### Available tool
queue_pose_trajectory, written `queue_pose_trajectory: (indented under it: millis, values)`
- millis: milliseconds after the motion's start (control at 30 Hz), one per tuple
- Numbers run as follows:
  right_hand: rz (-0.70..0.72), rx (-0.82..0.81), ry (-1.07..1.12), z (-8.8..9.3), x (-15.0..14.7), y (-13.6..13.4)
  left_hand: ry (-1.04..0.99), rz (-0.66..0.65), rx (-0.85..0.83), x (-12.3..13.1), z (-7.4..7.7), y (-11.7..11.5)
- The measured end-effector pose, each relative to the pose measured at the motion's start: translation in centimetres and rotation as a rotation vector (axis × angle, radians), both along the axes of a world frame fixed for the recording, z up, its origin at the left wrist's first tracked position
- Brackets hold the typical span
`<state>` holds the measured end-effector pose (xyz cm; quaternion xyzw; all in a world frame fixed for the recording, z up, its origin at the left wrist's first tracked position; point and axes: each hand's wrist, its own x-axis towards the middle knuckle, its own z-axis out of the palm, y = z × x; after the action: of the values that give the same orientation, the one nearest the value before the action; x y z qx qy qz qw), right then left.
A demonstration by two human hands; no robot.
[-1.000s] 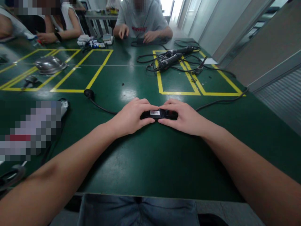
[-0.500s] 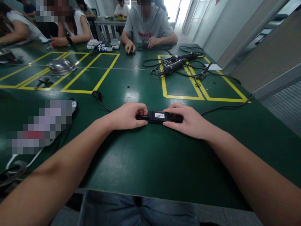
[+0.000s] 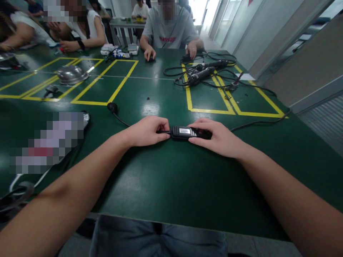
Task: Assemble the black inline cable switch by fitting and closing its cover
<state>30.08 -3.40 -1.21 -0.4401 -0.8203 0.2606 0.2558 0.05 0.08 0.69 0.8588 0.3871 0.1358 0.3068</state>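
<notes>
A black power adapter [image 3: 184,132] with a white label lies on the green table [image 3: 171,182] in front of me. My right hand [image 3: 218,137] is closed around its right end, thumb on the near side and fingers on the far side. Just left of the adapter, my left hand [image 3: 147,131] pinches the black cord [image 3: 163,132] at that end. Beyond my left hand, a cord runs out to a black plug [image 3: 112,107]. Another cord [image 3: 257,123] leads from behind my right hand toward the right table edge.
Yellow tape [image 3: 211,111] marks boxes on the table. Black handled tools [image 3: 200,75] with coiled cables lie at back right, a metal bowl [image 3: 71,75] at back left. A blurred-out object [image 3: 50,142] lies left. Across sits a person [image 3: 168,30], hands on small black items; others sit left.
My left fingers have slid slightly off the adapter's end onto the cord. The person across has moved one hand outward, toward the cables. The view has shifted slightly.
</notes>
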Motion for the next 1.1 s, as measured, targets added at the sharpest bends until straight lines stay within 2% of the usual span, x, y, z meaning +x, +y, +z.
queue_pose_trajectory:
  millis: [200,333,433,767,967,1100]
  values:
    - [0.010,0.012,0.003,0.0,0.0,-0.1,0.008,-0.008,0.027,0.0,-0.1,-0.2]
    - [0.014,0.037,0.008,-0.2,0.0,-0.1,-0.088,-0.018,0.126,0.1,-0.2,-0.5]
    - [0.016,0.052,-0.011,-0.2,0.1,-0.1,-0.133,-0.071,0.130,0.3,-0.2,-0.8]
    - [-0.071,0.134,-0.215,-0.5,0.1,0.0,0.007,-0.075,0.206,0.9,0.2,-1.0]
    - [-0.005,0.056,-0.202,-0.3,0.3,0.1,0.062,-0.082,0.263,1.0,0.4,-1.1]
    - [0.024,-0.003,-0.058,0.0,0.3,0.2,0.086,-0.094,0.275,1.0,0.5,-1.0]
